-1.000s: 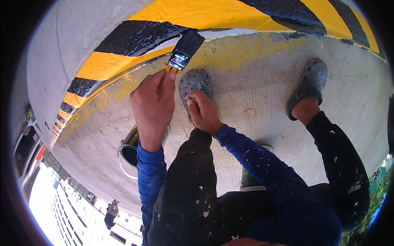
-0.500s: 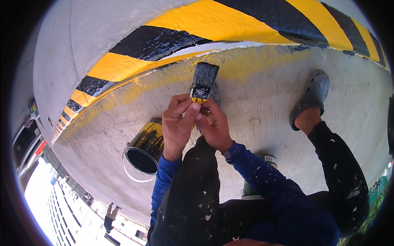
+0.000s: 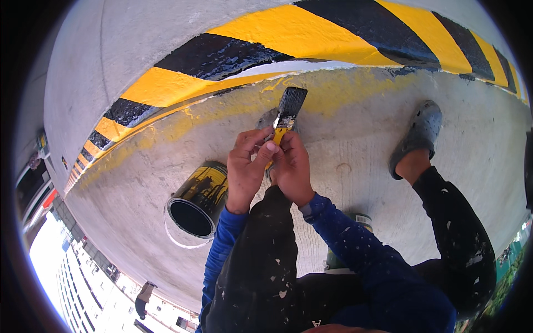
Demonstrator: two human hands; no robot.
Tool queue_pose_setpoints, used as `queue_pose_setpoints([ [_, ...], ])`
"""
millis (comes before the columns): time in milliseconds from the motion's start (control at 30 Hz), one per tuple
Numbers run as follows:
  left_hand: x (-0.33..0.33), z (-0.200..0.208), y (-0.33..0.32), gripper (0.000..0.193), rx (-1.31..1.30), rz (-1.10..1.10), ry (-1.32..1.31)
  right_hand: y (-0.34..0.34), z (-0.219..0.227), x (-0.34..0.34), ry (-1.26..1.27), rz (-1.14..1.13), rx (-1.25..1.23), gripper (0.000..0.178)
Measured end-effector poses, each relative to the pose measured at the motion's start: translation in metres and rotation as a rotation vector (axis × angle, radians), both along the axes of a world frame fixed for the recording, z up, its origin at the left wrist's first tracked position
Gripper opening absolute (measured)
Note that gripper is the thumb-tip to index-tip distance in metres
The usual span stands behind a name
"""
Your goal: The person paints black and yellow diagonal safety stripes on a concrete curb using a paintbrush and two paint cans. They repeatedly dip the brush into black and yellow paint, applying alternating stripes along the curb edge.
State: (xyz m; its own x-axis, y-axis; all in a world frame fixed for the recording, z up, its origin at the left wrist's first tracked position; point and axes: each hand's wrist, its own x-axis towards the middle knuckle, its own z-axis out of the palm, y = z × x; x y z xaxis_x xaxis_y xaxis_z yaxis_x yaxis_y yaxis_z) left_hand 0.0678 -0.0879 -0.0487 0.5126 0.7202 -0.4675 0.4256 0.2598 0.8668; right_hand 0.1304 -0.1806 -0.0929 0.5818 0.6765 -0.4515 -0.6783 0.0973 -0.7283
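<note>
Between both hands I hold a paintbrush [image 3: 292, 104], its bristles black with paint and pointing away from me, tilted a little to the right. My left hand [image 3: 248, 171] pinches its yellow handle from the left, thumb on top. My right hand [image 3: 293, 169] grips the same handle from the right; the lower end of the handle is mostly hidden by the fingers. Beyond the brush runs a curb [image 3: 300, 34] painted in slanted yellow and black stripes. One black patch looks wet and glossy, with a white strip along the lower edge beside it.
Left of my knee stands a paint-streaked bucket [image 3: 195, 202] with dark paint inside and a wire handle hanging down. Another can [image 3: 362, 220] is partly hidden behind my right forearm. My shoe [image 3: 417, 129] rests on the concrete at right. Far off at lower left is a person [image 3: 144, 300].
The brush has turned in my fingers, its bristles leaning further right and showing more edge-on. More of the yellow handle shows. The view has shifted slightly.
</note>
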Motion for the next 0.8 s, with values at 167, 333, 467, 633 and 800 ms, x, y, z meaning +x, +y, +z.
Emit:
queue_pose_setpoints([
  [167,-0.004,-0.016,-0.005,0.038,0.019,-0.088,0.1,-0.011,-0.02,0.019,0.181,-0.163,-0.157,0.022],
  [333,-0.011,-0.054,-0.024,0.035,0.095,-0.299,0.268,-0.024,-0.049,0.044,0.133,-0.277,-0.287,0.023],
  [467,-0.012,-0.067,-0.022,0.035,0.214,-0.416,0.293,-0.027,-0.087,0.057,-0.003,-0.317,-0.295,0.026],
  [633,-0.012,-0.075,-0.022,0.034,0.223,-0.431,0.271,-0.016,-0.117,0.063,-0.121,-0.392,-0.257,0.027],
  [800,-0.012,-0.073,-0.022,0.034,0.245,-0.448,0.273,-0.009,-0.125,0.066,-0.219,-0.411,-0.322,0.027],
])
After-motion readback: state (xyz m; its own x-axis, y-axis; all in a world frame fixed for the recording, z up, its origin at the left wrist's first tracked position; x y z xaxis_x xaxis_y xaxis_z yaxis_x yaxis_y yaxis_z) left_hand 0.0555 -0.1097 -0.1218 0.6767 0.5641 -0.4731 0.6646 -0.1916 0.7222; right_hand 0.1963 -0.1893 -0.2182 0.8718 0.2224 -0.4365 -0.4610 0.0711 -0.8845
